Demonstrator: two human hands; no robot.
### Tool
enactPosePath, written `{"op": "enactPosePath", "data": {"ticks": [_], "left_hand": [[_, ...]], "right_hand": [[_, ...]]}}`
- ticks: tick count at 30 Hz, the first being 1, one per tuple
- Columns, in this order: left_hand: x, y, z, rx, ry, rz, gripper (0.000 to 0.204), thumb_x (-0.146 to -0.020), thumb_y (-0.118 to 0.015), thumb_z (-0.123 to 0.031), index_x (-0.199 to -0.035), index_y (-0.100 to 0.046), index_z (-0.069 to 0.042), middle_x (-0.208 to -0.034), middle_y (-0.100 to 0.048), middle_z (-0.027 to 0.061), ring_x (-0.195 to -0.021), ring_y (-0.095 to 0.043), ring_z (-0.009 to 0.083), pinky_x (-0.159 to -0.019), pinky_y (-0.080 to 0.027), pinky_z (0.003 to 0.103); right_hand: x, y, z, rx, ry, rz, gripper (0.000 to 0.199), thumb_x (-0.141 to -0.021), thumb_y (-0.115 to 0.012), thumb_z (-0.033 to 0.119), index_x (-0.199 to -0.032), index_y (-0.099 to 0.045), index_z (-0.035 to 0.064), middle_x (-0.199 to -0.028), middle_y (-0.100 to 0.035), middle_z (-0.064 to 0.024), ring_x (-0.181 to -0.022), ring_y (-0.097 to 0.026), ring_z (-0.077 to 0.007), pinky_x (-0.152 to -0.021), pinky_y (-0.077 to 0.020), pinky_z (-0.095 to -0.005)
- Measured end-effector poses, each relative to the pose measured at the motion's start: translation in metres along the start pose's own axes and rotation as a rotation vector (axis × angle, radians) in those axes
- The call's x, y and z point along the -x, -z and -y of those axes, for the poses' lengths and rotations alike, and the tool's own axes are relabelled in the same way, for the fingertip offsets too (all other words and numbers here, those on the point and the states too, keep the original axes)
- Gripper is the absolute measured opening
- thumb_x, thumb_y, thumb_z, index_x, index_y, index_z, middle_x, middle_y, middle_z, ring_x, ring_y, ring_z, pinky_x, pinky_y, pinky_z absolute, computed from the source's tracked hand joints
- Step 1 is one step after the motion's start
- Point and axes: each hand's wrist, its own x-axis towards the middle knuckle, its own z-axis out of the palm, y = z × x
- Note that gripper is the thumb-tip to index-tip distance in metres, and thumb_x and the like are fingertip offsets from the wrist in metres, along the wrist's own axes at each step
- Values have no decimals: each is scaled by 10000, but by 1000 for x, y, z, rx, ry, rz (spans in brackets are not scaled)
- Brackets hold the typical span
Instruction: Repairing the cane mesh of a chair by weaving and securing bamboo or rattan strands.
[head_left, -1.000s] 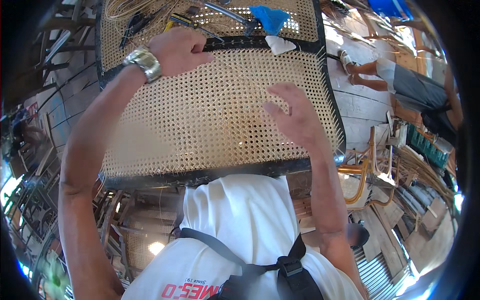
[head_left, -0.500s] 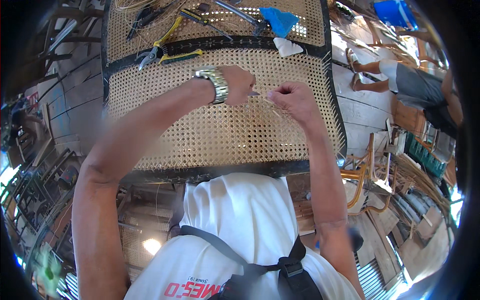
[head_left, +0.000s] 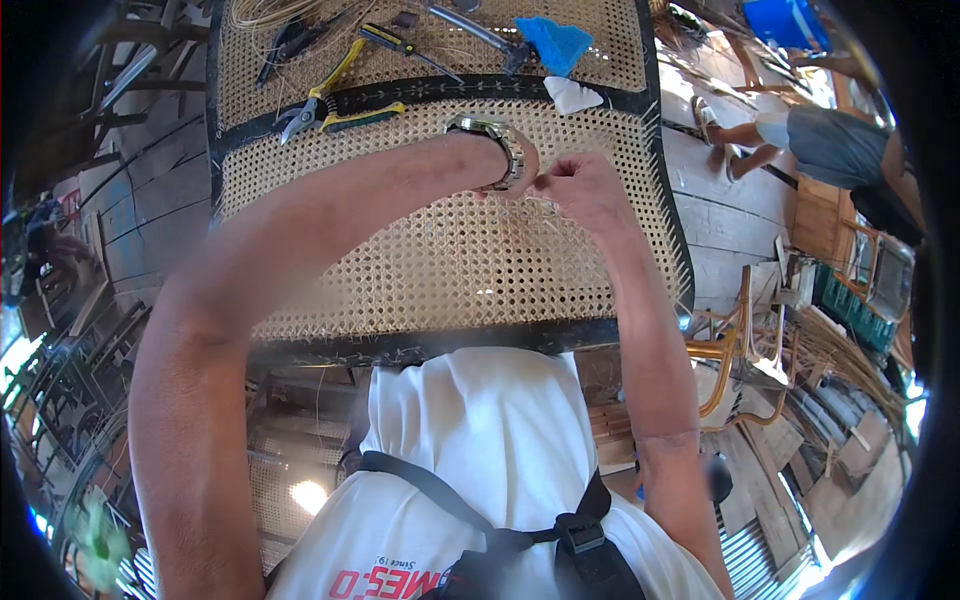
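Note:
My left hand, with a metal watch at its wrist, bends over the middle of a woven cane panel. Its fingers curl down out of sight behind the wrist, so what they hold is hidden. Close against it on the right, my right hand is closed in a pinch, thumb and forefinger together just over the weave. Whatever is between them is too small to name. The panel is set in a dark carved frame, and cut cane ends stick out along its right edge.
Beyond my hands lie yellow-handled pruning shears, a screwdriver, a hammer, a blue cloth-like piece, a white piece and coiled cane. A person is at the right, above chair frames.
My left hand has moved right and rolled over, up to my right hand. The small pointed blade seen in it before is now hidden. My right hand has shifted slightly away from me.

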Motion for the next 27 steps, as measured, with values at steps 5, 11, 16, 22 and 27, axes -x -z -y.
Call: {"op": "enactPosePath", "data": {"ticks": [5, 11, 16, 22, 27], "left_hand": [[10, -16, 11, 206, 6, -76, 435, -962, -560, -315, -670, -701, -24, -659, -711, 123, -591, -710, 208, -648, -581, 359], [6, -9, 28, 468, 28, 156, 340, -967, -573, -210, -712, -683, -14, -666, -698, 105, -543, -676, 184, -508, -551, 343], [3, 9, 24, 474, 10, 272, 185, -878, -658, -179, -733, -676, -67, -677, -692, 60, -455, -541, 115, -402, -399, 283], [-17, -7, 34, 583, -30, 295, 133, -850, -658, -141, -732, -670, -81, -642, -671, 29, -411, -492, 92, -365, -346, 262], [-11, -31, 38, 811, -25, 175, 204, -923, -636, -197, -838, -715, -29, -724, -712, 131, -568, -662, 172, -497, -520, 330]], "right_hand": [[1, -8, 11, 137, 17, -24, 198, -723, -742, 211, -764, -722, 18, -684, -689, -129, -647, -676, -223, -638, -523, -339], [-1, -6, 12, 99, -47, 9, 195, -699, -811, 172, -734, -697, 18, -676, -672, -74, -635, -610, -143, -610, -477, -307], [-4, -6, 13, 158, -30, 13, 204, -672, -824, 159, -731, -695, 12, -687, -679, -93, -640, -627, -164, -608, -488, -326], [-8, -11, 13, 253, -6, 30, 211, -688, -836, 172, -769, -712, 22, -710, -693, -122, -663, -656, -215, -647, -510, -356], [9, -16, 15, 261, 51, -39, 216, -754, -800, 214, -864, -729, 42, -785, -708, -153, -759, -689, -283, -716, -531, -383]]}}
